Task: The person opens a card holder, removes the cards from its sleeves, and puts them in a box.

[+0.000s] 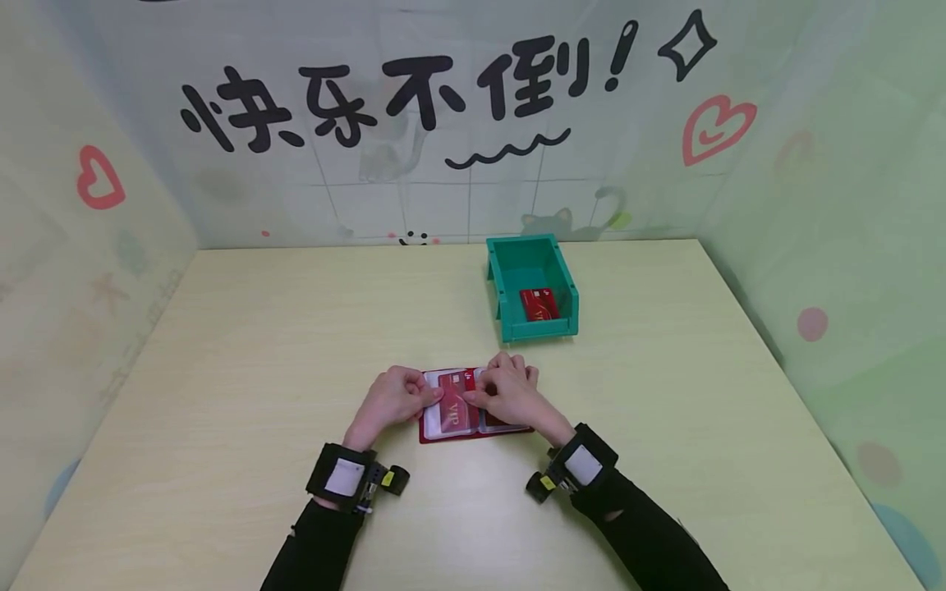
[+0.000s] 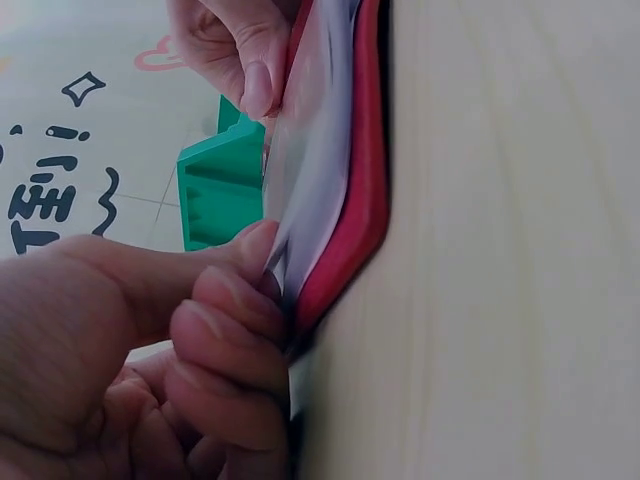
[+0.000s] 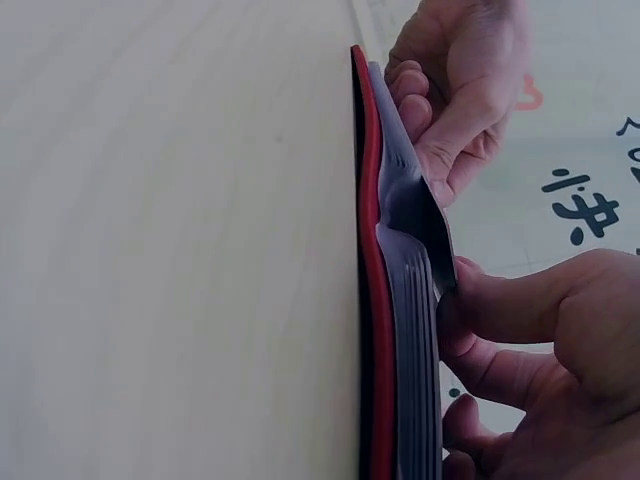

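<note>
An open card holder (image 1: 473,435) with a red cover and clear plastic sleeves lies on the table. A red VIP card (image 1: 454,417) sits at its left-hand sleeve. My left hand (image 1: 392,398) pinches the left edge of the clear sleeve (image 2: 318,160) between thumb and curled fingers. From the other side, my right hand (image 1: 513,392) pinches the card's right edge, which is raised from the pages in the right wrist view. How far the card is inside the sleeve cannot be made out. My right fingers partly cover the holder's right-hand page.
Behind the holder stands a green open-front bin (image 1: 540,330) with another red VIP card (image 1: 539,304) in it. The pale wooden table (image 1: 259,345) is bordered by printed cloth walls (image 1: 281,197) at the back and sides.
</note>
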A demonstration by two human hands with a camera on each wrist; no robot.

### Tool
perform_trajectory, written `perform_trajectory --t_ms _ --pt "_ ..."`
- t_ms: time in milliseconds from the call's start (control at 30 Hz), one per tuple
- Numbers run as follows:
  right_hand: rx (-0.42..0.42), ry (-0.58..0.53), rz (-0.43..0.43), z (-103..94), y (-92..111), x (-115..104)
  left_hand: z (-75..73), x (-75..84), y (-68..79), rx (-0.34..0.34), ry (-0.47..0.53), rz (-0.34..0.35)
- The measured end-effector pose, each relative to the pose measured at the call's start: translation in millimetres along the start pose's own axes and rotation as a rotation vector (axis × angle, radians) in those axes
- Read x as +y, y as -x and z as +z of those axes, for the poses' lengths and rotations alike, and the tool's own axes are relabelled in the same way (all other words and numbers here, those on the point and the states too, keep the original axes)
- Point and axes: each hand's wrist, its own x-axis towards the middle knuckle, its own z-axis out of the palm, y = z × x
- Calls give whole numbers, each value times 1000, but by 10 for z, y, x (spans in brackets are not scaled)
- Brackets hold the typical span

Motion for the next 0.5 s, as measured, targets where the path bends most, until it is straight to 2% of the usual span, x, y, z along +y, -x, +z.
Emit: perform_trajectory --t_ms 300,500 --pt "-8 -115 64 -112 39 45 24 -10 -9 20 -32 5" --pt "-26 -150 63 -179 58 79 16 7 1 10 -38 8"
